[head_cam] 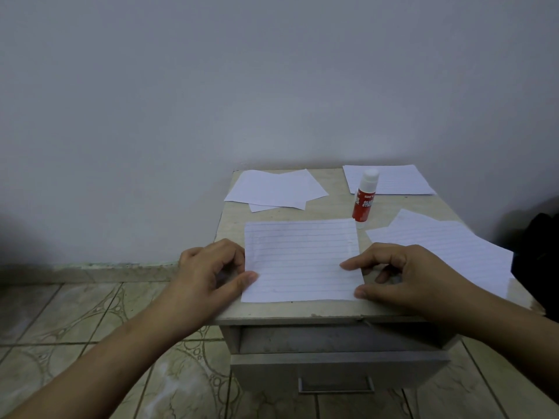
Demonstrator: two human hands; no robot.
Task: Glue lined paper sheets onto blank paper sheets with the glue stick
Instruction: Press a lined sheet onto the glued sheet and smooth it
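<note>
Head view: the lined sheet (pixel 301 261) lies flat at the near edge of the surface (pixel 332 204), I judge so I can press it onto a blank sheet beneath, which I cannot see. My left hand (pixel 208 267) pins its left edge, fingers curled, thumb on the paper. My right hand (pixel 405 273) presses its right edge with forefinger and thumb. Behind the sheet the glue stick (pixel 364 196) stands capped. Blank sheets (pixel 275 189) lie behind-left, more lined sheets (pixel 447 246) to the right.

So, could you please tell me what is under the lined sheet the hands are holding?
Only the tabletop shows around the lined sheet. Whether a blank sheet lies beneath it cannot be seen; the sheet covers it.
</note>
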